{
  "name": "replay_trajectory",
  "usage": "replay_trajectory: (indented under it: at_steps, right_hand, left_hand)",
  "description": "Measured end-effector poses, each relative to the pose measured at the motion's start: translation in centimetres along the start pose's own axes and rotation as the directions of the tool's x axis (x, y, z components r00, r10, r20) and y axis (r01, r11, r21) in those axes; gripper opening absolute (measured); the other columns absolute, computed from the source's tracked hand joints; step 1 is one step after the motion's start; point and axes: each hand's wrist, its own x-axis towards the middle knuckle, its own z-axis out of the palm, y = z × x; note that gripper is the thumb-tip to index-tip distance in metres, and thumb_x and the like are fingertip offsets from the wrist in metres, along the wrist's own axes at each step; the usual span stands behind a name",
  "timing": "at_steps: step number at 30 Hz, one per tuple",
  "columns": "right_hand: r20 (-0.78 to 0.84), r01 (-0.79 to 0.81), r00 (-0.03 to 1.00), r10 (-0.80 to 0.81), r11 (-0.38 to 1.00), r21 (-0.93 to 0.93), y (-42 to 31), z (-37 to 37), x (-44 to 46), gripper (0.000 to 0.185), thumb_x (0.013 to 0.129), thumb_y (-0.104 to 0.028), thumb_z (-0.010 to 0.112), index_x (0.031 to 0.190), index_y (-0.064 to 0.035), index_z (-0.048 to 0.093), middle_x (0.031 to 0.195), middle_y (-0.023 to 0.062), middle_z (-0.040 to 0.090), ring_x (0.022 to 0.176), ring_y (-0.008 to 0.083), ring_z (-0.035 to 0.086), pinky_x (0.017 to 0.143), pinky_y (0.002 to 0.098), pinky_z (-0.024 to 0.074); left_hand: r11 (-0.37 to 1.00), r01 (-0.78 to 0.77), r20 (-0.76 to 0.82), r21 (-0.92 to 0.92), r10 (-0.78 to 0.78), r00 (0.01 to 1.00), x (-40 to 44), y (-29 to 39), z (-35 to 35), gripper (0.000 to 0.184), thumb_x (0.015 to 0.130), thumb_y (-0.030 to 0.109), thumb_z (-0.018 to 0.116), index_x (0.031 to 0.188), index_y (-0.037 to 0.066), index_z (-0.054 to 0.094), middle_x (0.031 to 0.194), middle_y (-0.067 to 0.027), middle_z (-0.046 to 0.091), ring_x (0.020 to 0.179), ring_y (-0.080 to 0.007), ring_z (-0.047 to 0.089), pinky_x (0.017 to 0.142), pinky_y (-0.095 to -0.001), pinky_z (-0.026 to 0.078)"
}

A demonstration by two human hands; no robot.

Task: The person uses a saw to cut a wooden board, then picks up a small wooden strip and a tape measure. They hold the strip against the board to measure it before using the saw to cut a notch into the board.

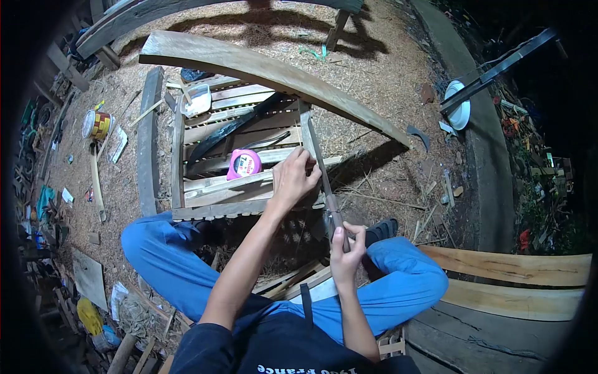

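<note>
A slatted wooden frame [177,159] lies in front of me, just past my knees. Over its right side is my left hand [295,176], its fingers curled together beside the right rail [309,134]. What is between those fingers is hidden. My right hand [347,254] is closed, thumb on top, around a long brown-handled tool [334,212]; its exact kind does not show. A pink tape measure [244,164] rests on the slats, left of my left hand. Behind it a dark, long blade-like piece [230,128] lies diagonally across the frame.
A curved plank [268,68] spans the frame's far end. On the left are a dark beam [149,137] and a red-and-yellow tin [98,124]. A white container [198,100] sits at the frame's corner. Boards [504,267] lie at right; a bench [212,9] stands behind.
</note>
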Motion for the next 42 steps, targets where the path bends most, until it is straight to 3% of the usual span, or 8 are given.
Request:
replay_trajectory:
  at_steps: [5,6,14,22,25,31,40,42]
  right_hand:
    - [-0.022,-0.109,0.994,0.111,0.992,0.061,1.9,-3.4,-3.4,0.022,0.104,-0.013,0.066,0.117,0.0024,0.056,0.094,0.0071,0.066,0.081,0.0110,0.065,0.072,0.0271,0.0541]
    - [-0.022,0.008,1.000,-0.007,1.000,0.027,2.1,-3.2,-3.3,0.020,0.107,-0.017,0.062,0.118,-0.0041,0.052,0.073,-0.0009,0.056,0.057,0.0046,0.051,0.049,0.0232,0.0389]
    - [0.015,0.105,0.994,-0.104,0.990,-0.096,1.9,-2.5,-1.0,0.019,0.107,-0.017,0.063,0.118,-0.0039,0.054,0.071,-0.0022,0.052,0.057,0.0029,0.048,0.050,0.0229,0.0341]
    - [0.007,0.133,0.991,-0.133,0.987,-0.095,-0.6,-0.4,0.8,0.019,0.106,-0.014,0.064,0.117,-0.0003,0.057,0.075,-0.0011,0.057,0.061,0.0032,0.051,0.052,0.0233,0.0379]
    - [0.009,0.094,0.996,-0.093,0.990,-0.110,1.0,-2.4,-0.9,0.024,0.102,-0.013,0.069,0.115,0.0035,0.059,0.089,0.0106,0.070,0.078,0.0115,0.069,0.066,0.0283,0.0550]
    - [0.012,0.052,0.999,-0.052,0.997,-0.062,-0.1,-0.7,1.3,0.024,0.104,-0.017,0.067,0.115,0.0021,0.056,0.076,0.0044,0.065,0.065,0.0055,0.060,0.053,0.0257,0.0437]
    - [0.036,-0.028,0.999,0.031,0.997,-0.066,0.0,-2.3,-0.3,0.023,0.103,-0.015,0.068,0.115,0.0014,0.056,0.081,0.0073,0.066,0.067,0.0084,0.063,0.058,0.0262,0.0485]
    - [0.006,0.106,0.994,-0.106,0.990,-0.094,0.0,-0.4,1.1,0.023,0.103,-0.015,0.067,0.116,0.0014,0.057,0.081,0.0069,0.066,0.067,0.0099,0.063,0.060,0.0279,0.0498]
  left_hand:
    - [0.999,0.013,-0.033,-0.029,-0.014,0.999,0.1,0.1,0.4,0.021,0.087,0.023,0.074,0.091,0.004,0.068,0.095,-0.0111,0.064,0.084,-0.0329,0.071,0.074,-0.0453,0.056]
    - [0.999,0.000,-0.044,-0.036,-0.002,0.999,0.0,0.0,0.4,0.020,0.086,0.023,0.074,0.089,0.004,0.067,0.096,-0.0122,0.063,0.083,-0.0348,0.070,0.073,-0.0472,0.055]
    - [0.995,0.071,-0.003,-0.072,-0.072,0.997,-0.1,0.0,0.5,0.021,0.087,0.024,0.074,0.091,0.004,0.067,0.094,-0.0107,0.064,0.084,-0.0343,0.070,0.073,-0.0470,0.055]
    - [0.998,0.046,-0.039,-0.038,-0.048,0.998,-0.2,0.3,0.3,0.021,0.087,0.023,0.074,0.092,0.004,0.067,0.094,-0.0114,0.065,0.085,-0.0349,0.071,0.073,-0.0463,0.056]
    - [0.998,0.049,-0.027,-0.043,-0.050,0.998,-0.3,0.1,0.5,0.022,0.089,0.024,0.073,0.093,0.004,0.066,0.097,-0.0103,0.065,0.086,-0.0333,0.072,0.072,-0.0452,0.056]
    - [1.000,-0.012,-0.038,-0.012,0.012,0.999,-0.6,0.0,0.3,0.021,0.090,0.023,0.073,0.095,0.004,0.065,0.096,-0.0110,0.065,0.085,-0.0341,0.071,0.072,-0.0445,0.056]
    - [0.998,-0.057,-0.049,-0.023,0.056,0.997,-0.7,0.2,0.1,0.018,0.092,0.019,0.072,0.095,0.003,0.063,0.095,-0.0129,0.062,0.085,-0.0351,0.069,0.074,-0.0457,0.055]
    - [0.997,-0.058,-0.037,-0.048,0.056,0.998,-0.9,0.1,0.1,0.019,0.092,0.018,0.072,0.096,0.002,0.062,0.095,-0.0134,0.062,0.085,-0.0354,0.069,0.074,-0.0462,0.054]
